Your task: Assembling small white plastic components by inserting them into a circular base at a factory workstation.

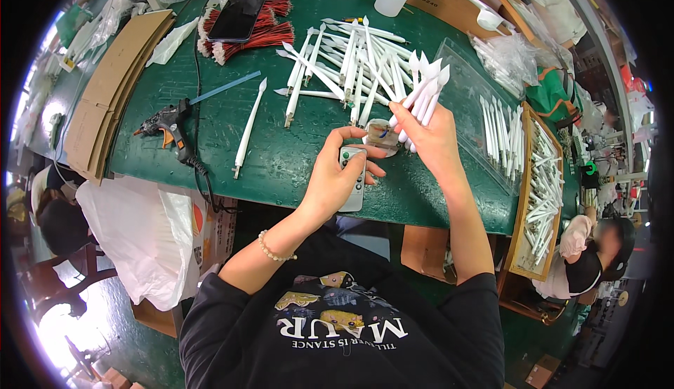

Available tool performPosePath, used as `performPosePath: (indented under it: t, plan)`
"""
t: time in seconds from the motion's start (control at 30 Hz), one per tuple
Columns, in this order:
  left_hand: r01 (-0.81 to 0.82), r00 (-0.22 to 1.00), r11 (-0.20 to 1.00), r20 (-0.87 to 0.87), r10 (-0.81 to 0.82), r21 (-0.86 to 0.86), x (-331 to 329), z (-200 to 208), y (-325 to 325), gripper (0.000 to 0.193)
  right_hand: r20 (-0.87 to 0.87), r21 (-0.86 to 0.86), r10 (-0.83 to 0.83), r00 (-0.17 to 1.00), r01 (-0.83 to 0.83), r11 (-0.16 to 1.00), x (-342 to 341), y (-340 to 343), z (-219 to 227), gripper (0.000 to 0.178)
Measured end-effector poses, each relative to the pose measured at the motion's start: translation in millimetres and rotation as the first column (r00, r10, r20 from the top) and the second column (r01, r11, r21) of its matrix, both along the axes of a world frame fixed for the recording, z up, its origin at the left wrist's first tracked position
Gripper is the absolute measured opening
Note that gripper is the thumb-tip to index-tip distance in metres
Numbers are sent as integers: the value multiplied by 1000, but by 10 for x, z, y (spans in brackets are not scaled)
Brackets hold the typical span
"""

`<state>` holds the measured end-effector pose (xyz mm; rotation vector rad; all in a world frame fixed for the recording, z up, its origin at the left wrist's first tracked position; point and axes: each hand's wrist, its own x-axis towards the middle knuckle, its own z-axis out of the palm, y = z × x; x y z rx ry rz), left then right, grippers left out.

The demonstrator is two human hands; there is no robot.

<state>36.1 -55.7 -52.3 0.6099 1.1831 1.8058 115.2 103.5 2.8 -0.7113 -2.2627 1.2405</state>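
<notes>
Glue gun (170, 128) well left of left hand (333, 180), lone white candle stick (250, 128) nearer. Left hand grasps grey remote (352, 201). Candle-stick pile (349, 62) lies beyond it. Right hand (432, 136) clutches candle-stick bundle (427, 96); wooden tray (520, 213) well to its right.

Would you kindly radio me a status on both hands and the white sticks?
Left hand at grey remote, grip unclear. Right hand gripping several white sticks. More sticks piled beyond; glue gun lying left.
</notes>
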Motion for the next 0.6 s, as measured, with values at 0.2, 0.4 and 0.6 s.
performPosePath:
  t: [0.2,0.4,0.6]
  plan:
    - [1,1000,1000,-5,-1,-5,-4,-1,8,31,-7,3,2,1000,-2,1000,-2,-3,6,25]
    - [4,1000,1000,-2,-4,-10,0,6,8,31,-4,19,5,1000,-5,1000,-4,-12,26,26]
    - [-1,1000,1000,-3,1,-11,4,9,10,32,2,25,3,1000,-3,1000,2,-10,26,26]
